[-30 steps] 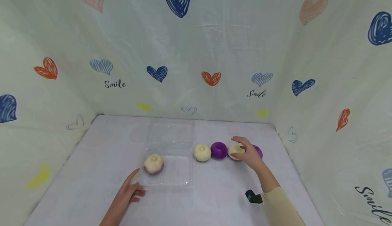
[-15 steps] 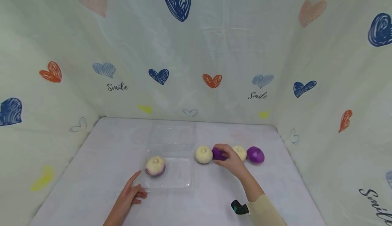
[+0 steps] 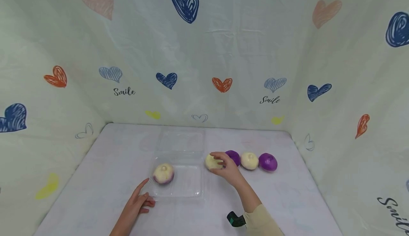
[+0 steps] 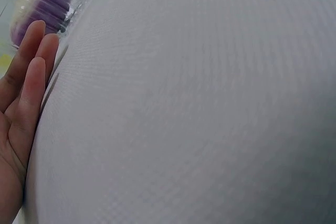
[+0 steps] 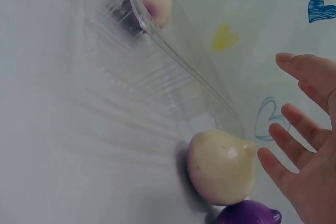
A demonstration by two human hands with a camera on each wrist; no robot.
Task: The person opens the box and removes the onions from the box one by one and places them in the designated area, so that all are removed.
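A cream turnip with a purple underside (image 3: 163,173) sits in the left part of a clear plastic container (image 3: 188,184), whose lid (image 3: 182,142) lies folded back behind it. My left hand (image 3: 135,204) rests on the table at the container's near left corner, index finger extended at its edge. Over a cream turnip (image 3: 209,162) just right of the container is my right hand (image 3: 227,169). In the right wrist view its fingers (image 5: 296,145) are spread and apart from that turnip (image 5: 220,166). The right hand partly hides the turnip in the head view.
Rightward in the same row are a purple onion-like ball (image 3: 234,157), a cream turnip (image 3: 249,161) and another purple ball (image 3: 268,162). A white cloth covers the table (image 3: 179,218). Heart-printed sheets (image 3: 243,58) hang at the back and sides.
My right hand has moved left along the row, from the right-hand cream turnip past the purple ball to the leftmost cream one. The row and my left hand stay put.
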